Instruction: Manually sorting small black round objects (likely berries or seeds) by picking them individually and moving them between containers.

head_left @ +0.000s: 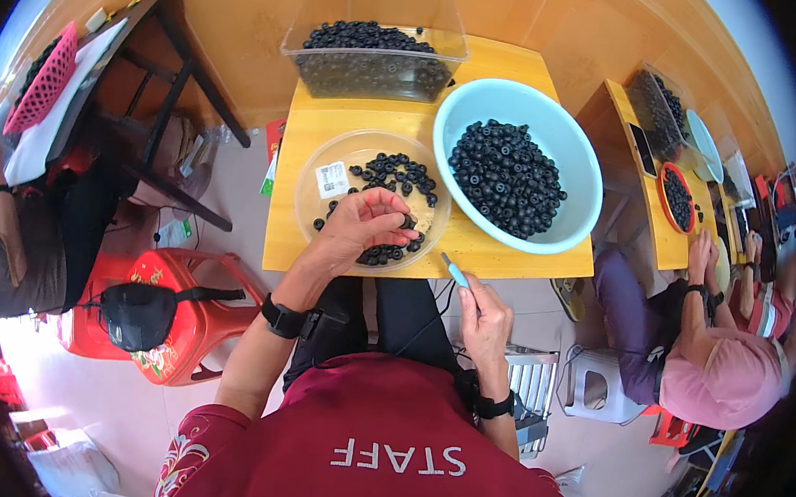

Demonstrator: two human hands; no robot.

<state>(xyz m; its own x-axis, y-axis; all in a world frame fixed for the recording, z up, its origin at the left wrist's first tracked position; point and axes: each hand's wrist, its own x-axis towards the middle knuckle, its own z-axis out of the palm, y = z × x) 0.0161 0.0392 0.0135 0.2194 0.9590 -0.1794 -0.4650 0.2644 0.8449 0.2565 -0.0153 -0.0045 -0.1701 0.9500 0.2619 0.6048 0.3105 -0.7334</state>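
Maroon shirt faces tray crowded by blue basin.

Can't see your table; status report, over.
Left hand pinching small dark piece. Right hand holding blue-handled tool. Light-blue basin right of clear tray.

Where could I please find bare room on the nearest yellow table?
Bare patches: the back right corner between the clear rectangular bin and the light-blue basin; the strip between bin and round clear tray; the front right corner before the basin. Crowded: between tray and basin, and under the left hand.
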